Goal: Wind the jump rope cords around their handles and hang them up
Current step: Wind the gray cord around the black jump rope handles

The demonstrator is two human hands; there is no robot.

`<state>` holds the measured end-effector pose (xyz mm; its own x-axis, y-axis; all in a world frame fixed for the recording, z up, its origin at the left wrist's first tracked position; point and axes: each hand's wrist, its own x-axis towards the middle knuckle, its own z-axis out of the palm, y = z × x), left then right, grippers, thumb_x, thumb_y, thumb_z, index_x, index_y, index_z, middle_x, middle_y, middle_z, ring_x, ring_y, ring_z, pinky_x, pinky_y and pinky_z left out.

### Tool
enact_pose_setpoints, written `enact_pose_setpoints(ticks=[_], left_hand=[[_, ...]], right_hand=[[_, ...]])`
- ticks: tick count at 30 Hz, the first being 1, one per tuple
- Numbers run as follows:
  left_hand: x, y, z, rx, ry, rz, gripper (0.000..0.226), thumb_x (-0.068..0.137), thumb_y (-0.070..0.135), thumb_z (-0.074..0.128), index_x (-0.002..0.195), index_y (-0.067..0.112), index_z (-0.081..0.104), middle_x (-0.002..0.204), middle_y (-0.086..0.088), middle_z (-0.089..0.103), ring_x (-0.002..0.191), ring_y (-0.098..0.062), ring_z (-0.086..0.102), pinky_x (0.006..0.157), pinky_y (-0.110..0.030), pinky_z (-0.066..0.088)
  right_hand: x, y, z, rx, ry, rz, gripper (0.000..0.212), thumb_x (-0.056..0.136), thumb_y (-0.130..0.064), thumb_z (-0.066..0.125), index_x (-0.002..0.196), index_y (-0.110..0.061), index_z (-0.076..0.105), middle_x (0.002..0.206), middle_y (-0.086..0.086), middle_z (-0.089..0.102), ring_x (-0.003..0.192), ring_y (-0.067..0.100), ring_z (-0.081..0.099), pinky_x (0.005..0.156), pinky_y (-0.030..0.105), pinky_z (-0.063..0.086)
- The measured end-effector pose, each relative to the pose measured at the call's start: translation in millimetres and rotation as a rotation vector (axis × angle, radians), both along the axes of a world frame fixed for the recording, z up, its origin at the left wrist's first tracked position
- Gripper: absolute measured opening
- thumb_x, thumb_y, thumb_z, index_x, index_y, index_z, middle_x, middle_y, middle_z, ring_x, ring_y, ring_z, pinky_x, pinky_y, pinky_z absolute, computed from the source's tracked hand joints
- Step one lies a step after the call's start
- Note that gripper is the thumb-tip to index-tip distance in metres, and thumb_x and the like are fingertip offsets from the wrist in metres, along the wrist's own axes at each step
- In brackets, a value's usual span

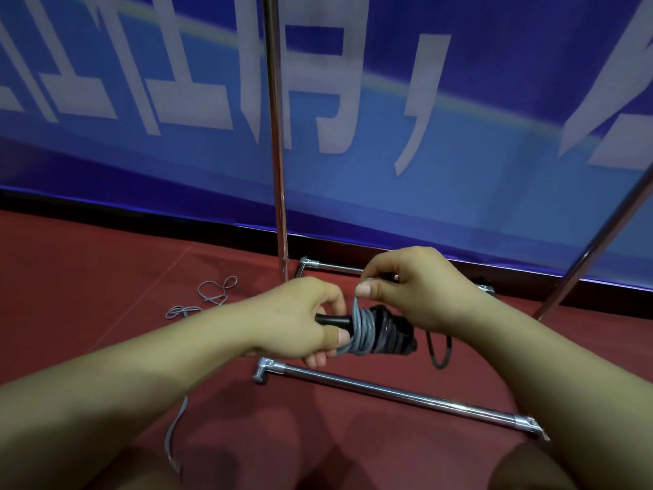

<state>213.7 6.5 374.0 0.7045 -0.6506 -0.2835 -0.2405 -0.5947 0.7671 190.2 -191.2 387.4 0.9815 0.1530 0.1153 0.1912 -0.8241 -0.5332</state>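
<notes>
Winding grey cord [360,334] round black handles [332,321]

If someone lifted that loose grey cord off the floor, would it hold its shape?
Probably not. The grey cord lies in slack curls on the red floor, so it looks floppy. It also bends tightly around the black handle, suggesting it is thin and light.

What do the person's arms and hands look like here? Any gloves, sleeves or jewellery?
Both arms are bare right up to where they leave the picture, so no sleeves show. The left hand and right hand wear no gloves, and no rings, watch or wristbands are visible. The fingernails are short and plain.
</notes>
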Motion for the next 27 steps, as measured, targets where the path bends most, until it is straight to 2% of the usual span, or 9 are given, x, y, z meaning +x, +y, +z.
enact_pose_setpoints(ticks=[5,10,14,16,18,20,23,25,27], left_hand=[[-10.2,2.1,8.7,0.023,0.091,-0.201,0.011,0.100,0.014,0.059,0.092,0.007,0.062,0.076,-0.002,0.067,0.058,-0.009,0.064,0.056,-0.018,0.050],[-9.4,5.7,16.9,-0.200,0.207,-0.191,0.012,0.099,0.007,0.059,0.088,0.006,0.059,0.074,-0.005,0.064,0.057,-0.009,0.062,0.052,-0.019,0.049],[-8.2,2.5,18.4,-0.362,0.274,-0.192,0.008,0.098,0.010,0.059,0.092,0.007,0.055,0.073,-0.001,0.063,0.056,-0.006,0.059,0.048,-0.015,0.045],[-6.5,-0.3,17.3,-0.442,0.286,-0.139,0.015,0.096,0.013,0.059,0.102,-0.001,0.056,0.070,0.001,0.062,0.054,-0.005,0.056,0.045,-0.013,0.043],[-5.9,-3.8,16.7,-0.517,0.307,-0.064,0.031,0.097,0.011,0.060,0.113,-0.013,0.050,0.069,0.001,0.061,0.052,-0.005,0.055,0.043,-0.012,0.041],[-6.7,-7.8,16.4,-0.589,0.294,0.018,0.021,0.098,0.008,0.059,0.108,-0.009,0.052,0.068,-0.002,0.061,0.051,-0.006,0.053,0.041,-0.013,0.039],[-4.2,-12.3,15.5,-0.663,0.220,0.241,0.012,0.099,0.003,0.056,0.087,0.004,0.055,0.066,-0.005,0.060,0.049,-0.008,0.051,0.039,-0.015,0.036],[-0.9,-13.3,14.3,-0.710,0.191,0.365,0.015,0.098,0.003,0.057,0.083,0.006,0.056,0.065,-0.005,0.061,0.048,-0.009,0.051,0.039,-0.016,0.037],[2.5,-12.0,13.0,-0.716,0.160,0.450,0.015,0.097,0.004,0.059,0.082,0.005,0.058,0.065,-0.007,0.062,0.048,-0.009,0.053,0.041,-0.017,0.039]], right_hand=[[3.0,-14.7,-1.8,0.108,0.107,-0.049,0.050,0.049,-0.063,0.081,0.064,-0.017,0.067,0.047,-0.011,0.051,0.045,0.003,0.041,0.046,0.014,0.035],[3.9,-27.2,-9.6,0.415,0.136,-0.020,0.044,0.054,-0.055,0.081,0.068,-0.014,0.072,0.060,0.002,0.057,0.058,0.016,0.047,0.058,0.029,0.041],[5.1,-29.7,-9.5,0.604,0.178,0.029,0.017,0.076,-0.027,0.076,0.079,-0.011,0.075,0.073,0.005,0.073,0.065,0.013,0.066,0.061,0.026,0.053],[5.6,-30.8,-10.4,0.647,0.192,0.010,0.003,0.086,-0.004,0.071,0.087,-0.001,0.072,0.081,0.016,0.073,0.070,0.022,0.068,0.063,0.037,0.057],[8.0,-29.8,-12.2,0.541,0.206,-0.056,0.007,0.085,0.011,0.062,0.086,0.005,0.066,0.081,0.028,0.065,0.071,0.033,0.064,0.063,0.050,0.056],[4.8,-24.8,-14.8,0.428,0.217,-0.147,0.019,0.088,0.009,0.060,0.072,-0.001,0.058,0.066,0.016,0.054,0.056,0.024,0.051,0.049,0.032,0.047],[-0.6,-8.5,-15.1,0.513,0.224,-0.095,0.042,0.096,-0.007,0.060,0.056,-0.020,0.061,0.055,-0.002,0.044,0.051,0.013,0.036,0.048,0.027,0.033],[-1.5,-1.3,-14.9,0.506,0.269,-0.032,0.038,0.101,-0.022,0.056,0.065,-0.024,0.067,0.058,-0.001,0.047,0.054,0.014,0.041,0.048,0.027,0.038],[-3.9,7.1,-10.2,0.450,0.325,0.025,0.027,0.103,-0.026,0.052,0.084,-0.014,0.068,0.066,0.002,0.049,0.058,0.015,0.045,0.050,0.026,0.043]])
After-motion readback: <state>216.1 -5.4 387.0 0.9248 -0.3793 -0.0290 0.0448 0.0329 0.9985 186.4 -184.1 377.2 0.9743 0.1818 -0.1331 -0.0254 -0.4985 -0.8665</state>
